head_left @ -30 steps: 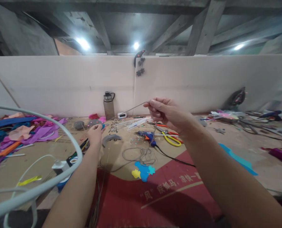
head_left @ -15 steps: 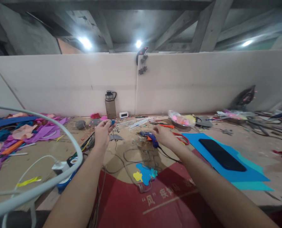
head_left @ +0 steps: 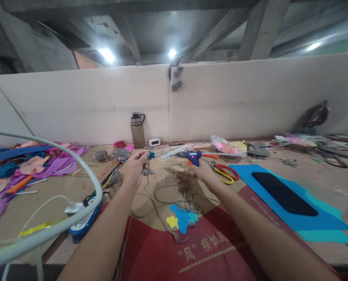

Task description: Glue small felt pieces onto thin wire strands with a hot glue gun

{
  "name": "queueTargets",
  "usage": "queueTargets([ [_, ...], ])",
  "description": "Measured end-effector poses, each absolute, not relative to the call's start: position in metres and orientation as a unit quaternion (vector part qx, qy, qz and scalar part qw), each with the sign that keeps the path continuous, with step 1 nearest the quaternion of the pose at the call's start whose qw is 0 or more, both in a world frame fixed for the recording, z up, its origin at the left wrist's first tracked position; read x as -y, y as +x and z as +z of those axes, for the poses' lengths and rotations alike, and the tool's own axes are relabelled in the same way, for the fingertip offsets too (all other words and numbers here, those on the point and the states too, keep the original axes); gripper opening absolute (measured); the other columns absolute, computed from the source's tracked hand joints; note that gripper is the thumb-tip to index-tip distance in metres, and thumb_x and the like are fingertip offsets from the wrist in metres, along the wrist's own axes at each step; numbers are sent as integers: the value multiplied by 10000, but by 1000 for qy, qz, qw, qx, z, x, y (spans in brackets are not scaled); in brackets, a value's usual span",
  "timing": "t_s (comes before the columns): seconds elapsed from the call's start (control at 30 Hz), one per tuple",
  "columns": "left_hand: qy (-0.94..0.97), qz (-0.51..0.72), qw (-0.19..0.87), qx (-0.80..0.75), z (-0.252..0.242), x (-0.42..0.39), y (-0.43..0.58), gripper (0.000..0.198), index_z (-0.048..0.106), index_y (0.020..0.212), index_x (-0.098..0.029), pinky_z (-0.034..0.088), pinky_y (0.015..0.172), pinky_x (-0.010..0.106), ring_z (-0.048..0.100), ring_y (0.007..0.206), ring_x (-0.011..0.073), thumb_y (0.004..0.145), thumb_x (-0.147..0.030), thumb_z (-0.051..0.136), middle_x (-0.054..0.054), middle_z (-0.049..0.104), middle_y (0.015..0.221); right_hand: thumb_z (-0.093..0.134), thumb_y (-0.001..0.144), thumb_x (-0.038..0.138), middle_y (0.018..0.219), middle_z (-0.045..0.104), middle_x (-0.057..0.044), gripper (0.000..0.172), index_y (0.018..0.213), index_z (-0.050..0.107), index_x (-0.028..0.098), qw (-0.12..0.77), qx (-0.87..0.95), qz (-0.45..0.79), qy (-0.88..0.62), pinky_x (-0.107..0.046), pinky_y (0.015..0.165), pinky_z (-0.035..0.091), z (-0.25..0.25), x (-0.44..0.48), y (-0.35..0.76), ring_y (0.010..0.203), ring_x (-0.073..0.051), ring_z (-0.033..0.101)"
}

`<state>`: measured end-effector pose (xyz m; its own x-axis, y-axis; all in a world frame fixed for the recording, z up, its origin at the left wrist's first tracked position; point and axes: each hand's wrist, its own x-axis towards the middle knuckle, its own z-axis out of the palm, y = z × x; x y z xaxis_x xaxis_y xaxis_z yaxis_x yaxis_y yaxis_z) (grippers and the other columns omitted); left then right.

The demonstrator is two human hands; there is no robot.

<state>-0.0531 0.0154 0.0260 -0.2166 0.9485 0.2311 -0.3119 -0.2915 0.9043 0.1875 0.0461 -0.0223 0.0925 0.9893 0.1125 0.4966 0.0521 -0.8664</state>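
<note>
My left hand [head_left: 135,167] pinches a small blue star-like cutout [head_left: 151,155], with grey yarn [head_left: 147,181] hanging below it. In my right hand [head_left: 203,171] is a blue glue gun [head_left: 195,157], its nozzle pointing left toward the cutout but apart from it. On the cardboard [head_left: 150,242] between my forearms lie blue [head_left: 180,219], yellow [head_left: 171,222] and teal [head_left: 193,217] paper cutouts, with loops of yarn around them. Scissors with red and yellow handles [head_left: 227,178] lie just right of my right hand.
A bottle [head_left: 138,134] and small white clock-like device [head_left: 154,142] stand by the partition. A black phone [head_left: 283,193] rests on blue sheets [head_left: 329,222] at right. A pale thick cable [head_left: 86,168] arcs across the left, near a blue-and-white power strip [head_left: 84,224] and felt scraps [head_left: 59,164].
My right hand has picked the glue gun up off the table and raised it, uncovering the scissors. My left hand has shifted slightly right with the blue cutout.
</note>
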Motion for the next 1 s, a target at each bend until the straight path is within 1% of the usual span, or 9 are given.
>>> queueTargets([
  [0.1,392,686,484,-376,25,-16,-51,304,652,719,-143,313,382,144,447,460,32,517,-318,794,-27,572,619,498,731,232,806,596,-21,269,993,481,171,522,585,358,-506,-264,604,494,-2,-22,175,641,-135,596],
  [0.17,379,684,487,-388,23,-16,-51,314,653,716,-141,309,384,142,466,479,35,505,-323,798,-20,586,643,491,753,251,891,599,-37,278,1021,466,184,566,597,397,-408,-263,616,508,12,-3,166,718,-141,604],
  [0.2,378,681,486,-395,22,-16,-50,322,656,721,-139,308,385,140,481,500,40,502,-327,798,-13,596,668,480,768,253,876,598,-35,259,1016,469,183,566,610,408,-377,-262,616,507,18,6,162,718,-140,598],
  [0.23,379,678,485,-401,21,-17,-50,330,660,729,-138,313,387,139,498,527,48,500,-331,799,-5,606,695,466,783,256,798,590,-17,236,1006,477,180,558,624,408,-365,-262,609,502,23,13,159,663,-131,581],
  [0.33,391,669,485,-405,19,-16,-49,339,669,753,-136,377,422,150,531,601,76,517,-346,792,14,620,747,455,811,269,674,547,13,177,949,516,175,534,678,347,-368,-256,592,471,29,27,154,571,-115,518],
  [0.43,393,676,484,-392,19,-16,-46,302,665,725,-130,487,541,202,548,628,86,543,-340,785,19,620,751,454,837,309,731,573,-18,177,904,541,171,499,728,261,-391,-273,615,449,29,31,154,626,-139,520],
  [0.57,392,693,478,-371,19,-14,-41,267,663,714,-126,529,695,262,596,697,108,559,-308,783,25,633,772,446,841,275,844,609,-59,166,939,530,171,472,754,202,-409,-314,705,443,27,32,154,744,-180,549],
  [0.8,400,695,473,-364,19,-12,-38,242,662,700,-128,536,722,271,586,701,98,571,-294,783,12,619,758,444,843,256,940,615,-90,214,1030,512,179,454,764,176,-424,-341,745,450,24,32,149,819,-198,566],
  [1.0,412,693,471,-358,18,-13,-38,258,666,712,-128,530,740,272,585,718,98,568,-306,786,13,619,778,433,855,265,924,624,-101,218,1029,516,164,438,773,161,-430,-347,754,451,24,33,148,828,-208,573],
])
